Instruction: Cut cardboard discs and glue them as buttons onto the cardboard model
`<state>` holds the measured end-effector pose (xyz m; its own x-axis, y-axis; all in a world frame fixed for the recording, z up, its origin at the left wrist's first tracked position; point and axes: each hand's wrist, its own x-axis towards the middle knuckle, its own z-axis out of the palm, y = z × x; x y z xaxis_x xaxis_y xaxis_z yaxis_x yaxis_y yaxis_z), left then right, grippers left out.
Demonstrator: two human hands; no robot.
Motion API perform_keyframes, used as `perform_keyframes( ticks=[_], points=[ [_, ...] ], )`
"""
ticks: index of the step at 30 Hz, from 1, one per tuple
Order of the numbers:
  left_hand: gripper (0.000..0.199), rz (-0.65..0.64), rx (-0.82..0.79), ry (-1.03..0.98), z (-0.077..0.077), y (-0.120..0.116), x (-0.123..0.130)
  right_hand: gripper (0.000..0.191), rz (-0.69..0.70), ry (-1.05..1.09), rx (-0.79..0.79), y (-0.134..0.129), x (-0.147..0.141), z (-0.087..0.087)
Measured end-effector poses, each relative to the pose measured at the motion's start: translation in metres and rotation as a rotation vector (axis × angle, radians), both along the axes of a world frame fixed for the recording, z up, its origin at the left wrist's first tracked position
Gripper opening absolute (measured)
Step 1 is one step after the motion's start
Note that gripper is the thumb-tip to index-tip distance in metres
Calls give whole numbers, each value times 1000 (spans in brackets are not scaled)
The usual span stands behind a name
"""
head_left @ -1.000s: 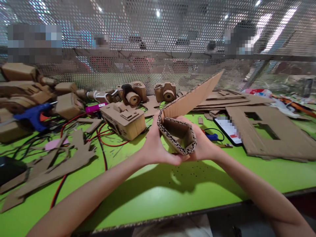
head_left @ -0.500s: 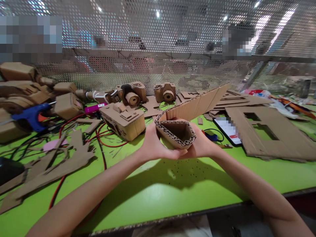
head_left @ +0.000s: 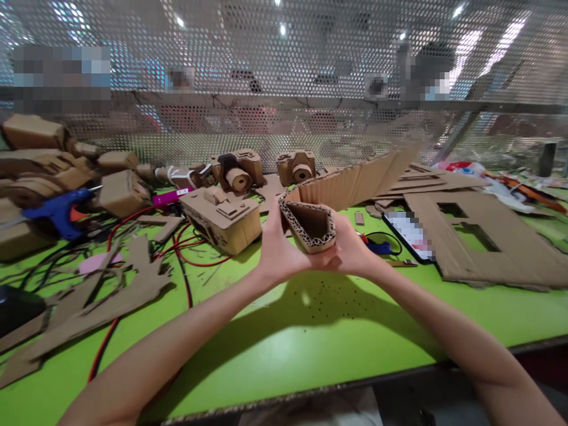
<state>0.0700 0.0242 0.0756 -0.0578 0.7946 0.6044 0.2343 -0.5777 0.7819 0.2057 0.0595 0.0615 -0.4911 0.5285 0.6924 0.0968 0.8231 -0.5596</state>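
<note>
Above the green table, both hands grip a folded cardboard strip (head_left: 355,183). Its near part is bent into a hollow, angular loop with the corrugated edge facing me; the long tail sticks out to the far right. My left hand (head_left: 279,248) wraps the loop's left side and underside. From the right, my right hand (head_left: 348,245) presses against the loop, its fingers partly hidden behind the cardboard. To the left of my hands stands a cardboard camera body (head_left: 222,225). Two more cardboard cameras, one dark-topped (head_left: 238,171) and one plain (head_left: 296,167), sit behind.
Left lie a blue glue gun (head_left: 60,213), cardboard scraps (head_left: 110,302), red and black cables (head_left: 189,284) and other cardboard models (head_left: 122,192). On the right are a phone (head_left: 408,236) and a cardboard sheet with cut-outs (head_left: 501,242). A perforated metal screen (head_left: 284,71) rises behind the table.
The loop has been squeezed narrower, its right corner pulled in to the left. My right hand has shifted slightly left and up with it. The strip's tail end is blurred by movement.
</note>
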Motion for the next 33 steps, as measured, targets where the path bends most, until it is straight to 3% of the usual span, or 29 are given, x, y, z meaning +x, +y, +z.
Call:
perform_keyframes(
  ticks=[8, 17, 23, 26, 29, 33],
  points=[
    [56, 109, 86, 65, 3, -2, -5, 33, -75, 82, -6, -9, -6, -1],
    [44, 57, 157, 93, -6, 5, -9, 36, -155, 66, -58, -16, -7, -4],
    [69, -127, 392, 157, -15, 19, -20, 44, 8, -164, -66, -20, 13, 7],
    [86, -200, 431, 191, -25, 23, -22, 49, 15, -146, -117, -20, 19, 9],
    [104, -190, 371, 195, -30, 17, -15, 53, 30, -123, -78, -21, 18, 7],
    [89, -47, 296, 155, -27, 2, -4, 56, -7, -161, 4, -21, 15, 5]
  ],
)
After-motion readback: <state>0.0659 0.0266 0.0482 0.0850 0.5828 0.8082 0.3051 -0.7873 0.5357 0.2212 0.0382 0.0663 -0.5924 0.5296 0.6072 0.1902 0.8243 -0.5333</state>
